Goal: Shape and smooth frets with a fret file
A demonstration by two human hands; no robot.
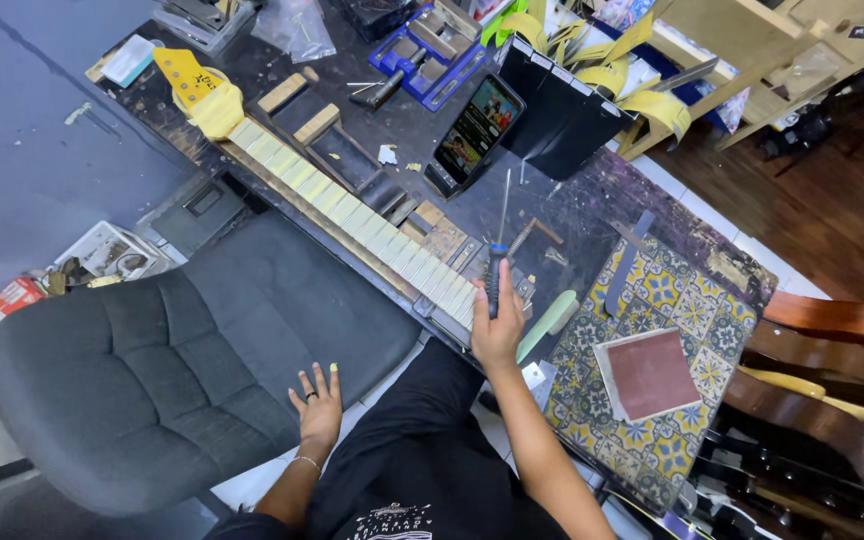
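Right hand [497,335] gripping one screwdriver [497,255], shaft toward 12 o'clock, over one taped guitar neck [352,215] on worktop [592,190]. Left hand [318,405] open, fingers spread on one grey chair [172,350] at 8 o'clock.

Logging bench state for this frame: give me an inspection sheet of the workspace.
Surface: dark, stained workbench.
Job's things: guitar neck with taped frets lies diagonally; screwdriver upright over its near end.
Clutter: phone, blue vise, sanding block on patterned tile, wood blocks.
Grippers: right hand grips the screwdriver; left hand rests open on the grey chair.
Cables: nothing seen.
Surroundings: guitar bodies at right.
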